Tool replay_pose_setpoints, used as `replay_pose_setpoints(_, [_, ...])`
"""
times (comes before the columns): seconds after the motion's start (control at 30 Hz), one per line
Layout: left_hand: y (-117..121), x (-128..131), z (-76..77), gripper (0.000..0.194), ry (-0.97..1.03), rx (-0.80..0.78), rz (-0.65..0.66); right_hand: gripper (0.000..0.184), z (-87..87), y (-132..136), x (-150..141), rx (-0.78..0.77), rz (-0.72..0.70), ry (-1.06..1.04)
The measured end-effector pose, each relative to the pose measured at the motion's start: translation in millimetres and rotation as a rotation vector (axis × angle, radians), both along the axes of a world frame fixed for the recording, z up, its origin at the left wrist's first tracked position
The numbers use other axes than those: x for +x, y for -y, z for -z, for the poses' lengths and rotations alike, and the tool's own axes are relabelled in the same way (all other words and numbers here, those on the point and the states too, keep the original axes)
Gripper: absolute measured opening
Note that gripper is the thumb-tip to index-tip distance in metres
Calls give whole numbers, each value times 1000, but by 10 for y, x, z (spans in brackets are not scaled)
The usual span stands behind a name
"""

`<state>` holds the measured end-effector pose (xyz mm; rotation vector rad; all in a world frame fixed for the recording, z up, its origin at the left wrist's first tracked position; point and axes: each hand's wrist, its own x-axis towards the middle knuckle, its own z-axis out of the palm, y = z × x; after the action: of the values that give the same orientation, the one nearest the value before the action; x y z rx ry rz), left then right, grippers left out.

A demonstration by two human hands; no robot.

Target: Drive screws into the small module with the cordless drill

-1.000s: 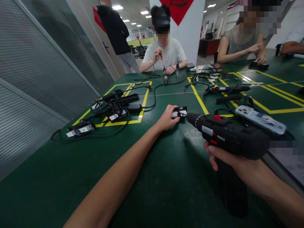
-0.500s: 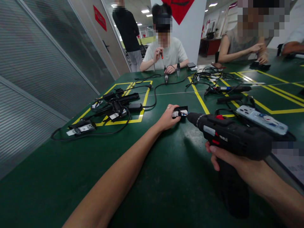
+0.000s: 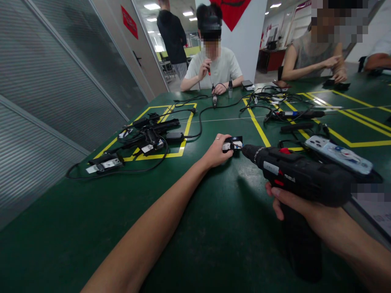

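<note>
My left hand (image 3: pixel 216 151) is closed around the left end of a small black casing with a white inner part (image 3: pixel 234 144), holding it against the green table (image 3: pixel 195 228). In my right hand (image 3: pixel 293 203) is a black power drill (image 3: pixel 299 171) with red details, its handle gripped from behind. The drill's chuck points left, at the right end of the casing. Its bit seems to reach the white part, but I cannot tell whether it touches. My left fingers hide part of the casing.
On the left lies a pile of black cables and devices (image 3: pixel 149 134) inside yellow tape. A phone in a light blue case (image 3: pixel 339 154) rests right, beyond the drill. Further back are tangled cables (image 3: pixel 269 95) and a soldering iron (image 3: pixel 301 114). Across the table sits a person (image 3: pixel 226 65) holding a screwdriver.
Both hands, the casing and the drill keep nearly the same places. The view has shifted slightly. In the background, the standing person appears a little further right.
</note>
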<state>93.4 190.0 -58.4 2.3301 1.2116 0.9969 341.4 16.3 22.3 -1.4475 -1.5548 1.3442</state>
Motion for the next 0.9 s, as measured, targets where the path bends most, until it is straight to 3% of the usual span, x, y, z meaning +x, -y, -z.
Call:
replay_pose_setpoints(0.13, [3,-1,3,54,-2,11,0,38,11,5,7,-10,-1,20])
replay_pose_setpoints(0.33, [12,3,-15,57,-10,5,1,30,-15,21,0,-33,5,-13])
replay_pose_setpoints(0.5, [19,6,-19,56,0,7,3,40,-12,9,13,-30,-3,30])
replay_pose_setpoints(0.9, [-14,-9,28,55,-5,41,6,34,58,-14,20,-21,13,-2])
